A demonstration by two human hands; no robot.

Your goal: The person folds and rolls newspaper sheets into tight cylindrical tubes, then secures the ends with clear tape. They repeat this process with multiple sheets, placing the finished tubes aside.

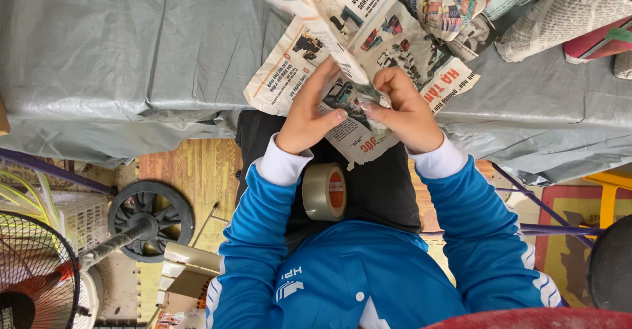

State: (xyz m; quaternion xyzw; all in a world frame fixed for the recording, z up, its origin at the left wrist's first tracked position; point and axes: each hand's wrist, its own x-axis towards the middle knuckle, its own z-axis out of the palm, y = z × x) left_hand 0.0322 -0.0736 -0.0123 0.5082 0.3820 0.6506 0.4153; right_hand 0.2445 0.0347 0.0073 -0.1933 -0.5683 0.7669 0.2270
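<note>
Newsprint is what we have between our fingers: a printed newspaper sheet (pixel 368 46) that lies partly on the grey plastic table cover (pixel 131 52) and hangs over its near edge toward our lap.

As we judge it, the likeliest trouble is a tear. The paper is thin, a fold already stands up from it just beyond our hands, and both hands pull on one small spot; an uneven tug could rip it along that crease. The sheet could also slide off the slick cover, since little of it beyond the grip is weighted down. The roll of tan packing tape (pixel 324 191), resting on our lap just below our left wrist, sits on a slope of dark cloth and might roll to the floor if we shift our knees.

Our left hand (pixel 308 113) is partly curled, thumb stretched toward the other hand and pressed on the paper, fingers laid on the sheet. Our right hand (pixel 406 108) is closed tighter, thumb and fingertips pinching the folded edge where the two hands meet. How much paper sits inside that pinch we cannot tell.

Beyond and to the right of the grip lie crumpled newspapers (pixel 474 6).
</note>
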